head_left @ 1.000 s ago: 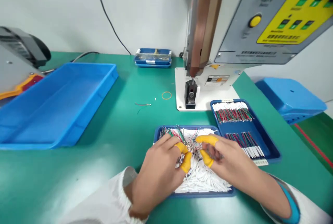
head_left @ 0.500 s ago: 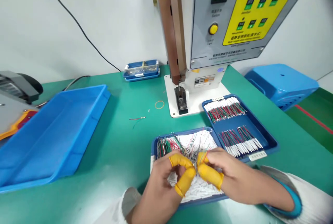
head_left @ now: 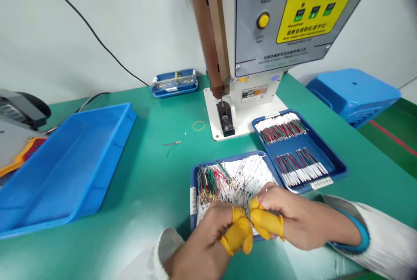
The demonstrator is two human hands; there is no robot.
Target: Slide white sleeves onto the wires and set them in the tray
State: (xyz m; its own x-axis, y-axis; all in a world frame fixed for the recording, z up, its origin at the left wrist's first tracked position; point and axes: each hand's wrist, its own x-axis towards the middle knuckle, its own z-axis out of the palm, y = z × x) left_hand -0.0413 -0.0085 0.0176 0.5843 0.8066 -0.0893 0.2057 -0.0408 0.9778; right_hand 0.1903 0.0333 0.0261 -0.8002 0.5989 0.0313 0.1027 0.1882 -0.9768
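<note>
Over the front part of a blue tray (head_left: 194,184) filled with loose wires and white pieces, my two hands meet fingertip to fingertip. Yellow finger cots cover the fingertips. My left hand (head_left: 218,232) is closed in a pinch; what lies between its fingers is too small to make out. My right hand (head_left: 286,217) pinches a thin wire (head_left: 263,197), whose reddish end sticks up above the finger cots. Red, green and dark wires (head_left: 211,180) lie bunched at the tray's left side. To the right, a second blue tray (head_left: 295,145) holds two rows of wires with white ends.
A crimping machine (head_left: 224,117) stands behind the trays. A large blue bin (head_left: 65,171) is at the left, a small blue tray (head_left: 174,91) at the back. A rubber band (head_left: 198,126) and a loose wire (head_left: 172,143) lie mid-table. A blue stool (head_left: 355,93) stands right.
My fingers have shifted slightly lower and curled more, uncovering more of the wires in the tray. The whole view has moved a little, with the machine higher in the picture.
</note>
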